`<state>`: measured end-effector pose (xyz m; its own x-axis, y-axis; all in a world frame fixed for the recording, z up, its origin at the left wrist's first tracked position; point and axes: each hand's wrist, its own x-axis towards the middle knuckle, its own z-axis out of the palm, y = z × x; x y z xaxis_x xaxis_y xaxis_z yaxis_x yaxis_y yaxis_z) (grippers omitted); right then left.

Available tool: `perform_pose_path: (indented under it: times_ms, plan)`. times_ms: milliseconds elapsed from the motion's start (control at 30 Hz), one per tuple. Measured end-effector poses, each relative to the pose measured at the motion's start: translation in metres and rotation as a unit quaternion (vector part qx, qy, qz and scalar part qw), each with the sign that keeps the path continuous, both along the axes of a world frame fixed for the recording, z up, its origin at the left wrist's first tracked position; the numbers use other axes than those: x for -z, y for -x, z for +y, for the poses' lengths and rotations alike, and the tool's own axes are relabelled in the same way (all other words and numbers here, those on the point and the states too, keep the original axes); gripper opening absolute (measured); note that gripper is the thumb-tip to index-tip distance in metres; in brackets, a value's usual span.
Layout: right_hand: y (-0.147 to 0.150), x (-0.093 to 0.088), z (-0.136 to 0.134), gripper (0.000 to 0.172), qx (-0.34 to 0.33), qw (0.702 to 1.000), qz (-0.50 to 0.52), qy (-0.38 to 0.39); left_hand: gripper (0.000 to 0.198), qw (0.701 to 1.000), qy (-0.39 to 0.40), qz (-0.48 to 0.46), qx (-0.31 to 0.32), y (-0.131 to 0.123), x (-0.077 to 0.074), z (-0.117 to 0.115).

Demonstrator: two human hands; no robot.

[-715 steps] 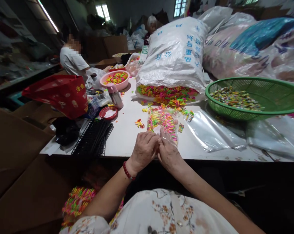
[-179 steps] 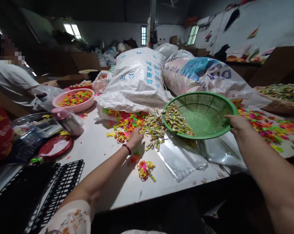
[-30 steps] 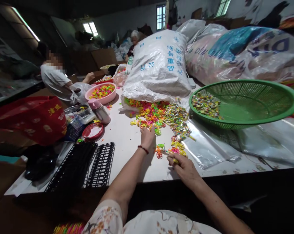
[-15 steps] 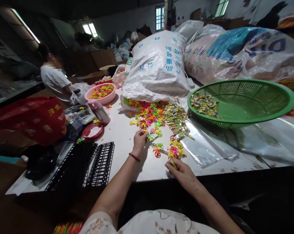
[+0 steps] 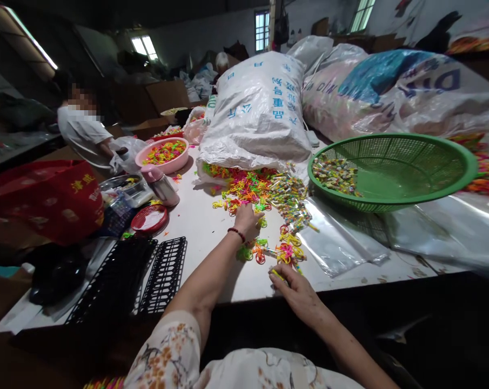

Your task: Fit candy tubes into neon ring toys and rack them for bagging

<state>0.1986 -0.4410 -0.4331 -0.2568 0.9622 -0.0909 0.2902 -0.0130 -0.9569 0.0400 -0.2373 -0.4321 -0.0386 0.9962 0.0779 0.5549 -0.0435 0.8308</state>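
Note:
My left hand, with a beaded bracelet at the wrist, reaches over the near edge of a pile of bright plastic pieces. Its fingertips are largely hidden, so what they hold does not show. Near the table's front edge, my right hand pinches a small yellow stick-like piece. Just beyond it lies a small cluster of yellow, pink and orange wheel-shaped pieces. Thin patterned sticks are heaped to the right of the loose pile.
A big white woven sack stands behind the pile. To the right are a green basket and clear plastic bags. Black plastic racks, a thermos and a pink basin sit left. A person works beyond.
My left hand has moved right and slightly forward over the loose pieces, its fingers now turned away. My right hand stays near the table edge with the yellow piece. The view has shifted slightly.

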Motion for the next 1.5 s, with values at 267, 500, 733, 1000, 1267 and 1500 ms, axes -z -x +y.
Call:
perform_pose_path:
  times_ms: [267,500,733,1000,1267,1500]
  plan:
    - [-0.021,-0.001,-0.002,0.039,0.058,0.998,0.014,0.015,0.015,0.989,0.054,-0.134,0.012,0.004,0.004,-0.012]
    - [-0.017,-0.016,0.012,0.037,0.081,0.993,0.055,-0.065,0.022,0.921,0.077,-0.383,0.004,0.036,-0.033,-0.073]
    - [0.013,-0.029,0.015,0.041,0.058,0.979,0.186,0.053,0.028,0.705,0.139,-0.695,-0.020,0.024,-0.033,-0.147]
    - [0.028,-0.021,0.005,0.037,0.034,0.963,0.256,0.081,0.018,0.742,0.144,-0.655,0.011,0.005,-0.023,-0.173]
    - [0.023,-0.021,0.009,0.039,0.097,0.965,0.238,0.053,0.030,0.844,0.088,-0.529,0.026,-0.010,0.001,-0.187]
    - [0.020,-0.019,0.010,0.038,0.115,0.968,0.220,0.040,0.030,0.861,0.076,-0.503,0.014,-0.010,0.004,-0.188]
